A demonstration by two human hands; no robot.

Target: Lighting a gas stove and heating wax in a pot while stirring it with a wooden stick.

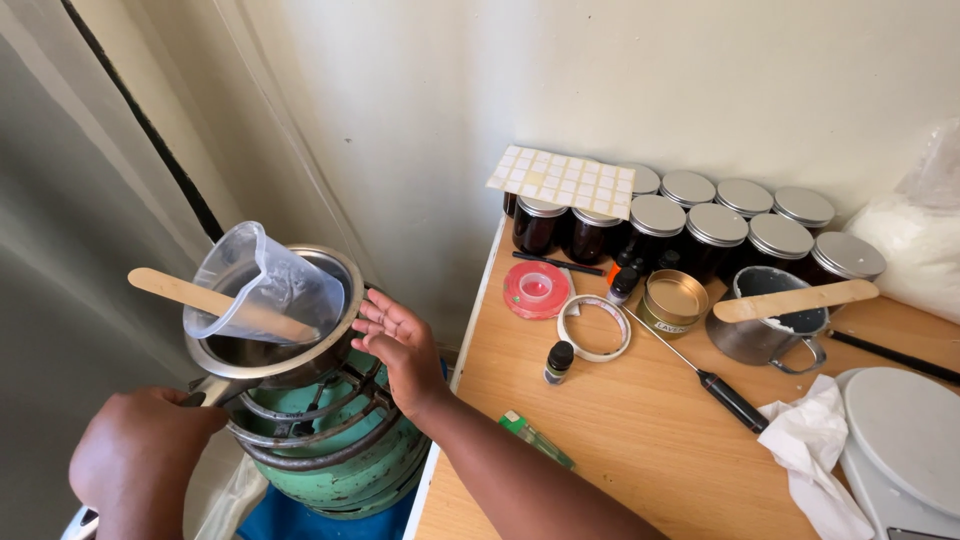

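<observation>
Between the hands sits a steel pot (285, 350) on a green gas burner (330, 450), with a clear plastic jug (265, 285) tilted inside it and a wooden stick (180, 290) lying across the jug. Left hand (140, 455) is closed around the pot's handle; right hand (400, 345) is open, fingers spread, palm held just beside the pot's rim without gripping anything. No flame shows, and I cannot tell what is in the jug, so heating looks early or under way at most. Right of the right hand, on the bench (620, 420), lidded dark jars (700, 225), a small tin (672, 300), a metal cup (765, 320) with another stick, and a probe (700, 370) lie untouched; no filling appears started.
</observation>
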